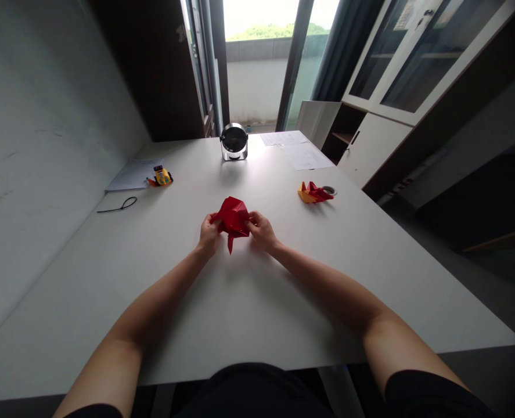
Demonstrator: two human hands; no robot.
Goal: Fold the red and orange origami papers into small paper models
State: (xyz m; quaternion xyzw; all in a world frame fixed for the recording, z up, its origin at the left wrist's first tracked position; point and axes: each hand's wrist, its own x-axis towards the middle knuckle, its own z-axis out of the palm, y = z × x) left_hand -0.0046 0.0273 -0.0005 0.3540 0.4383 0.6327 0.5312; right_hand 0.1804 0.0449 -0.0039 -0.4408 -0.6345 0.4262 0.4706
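Observation:
Just above the middle of the white table [292,302] I hold a red folded-paper piece [234,216] with a domed, faceted body. A narrow pointed flap hangs from it toward me. My left hand [209,232] pinches its left edge, fingers closed on the paper. On the opposite side, my right hand [261,229] grips the right edge between thumb and fingers. The fingertips of both hands are partly hidden by the paper.
Orange and red folded-paper pieces [313,193] lie to the right beside a roll of tape [329,190]. A yellow toy-like object [162,176], a black cable tie [124,204] and papers [130,175] are at left. A round black device [234,140] stands at the back.

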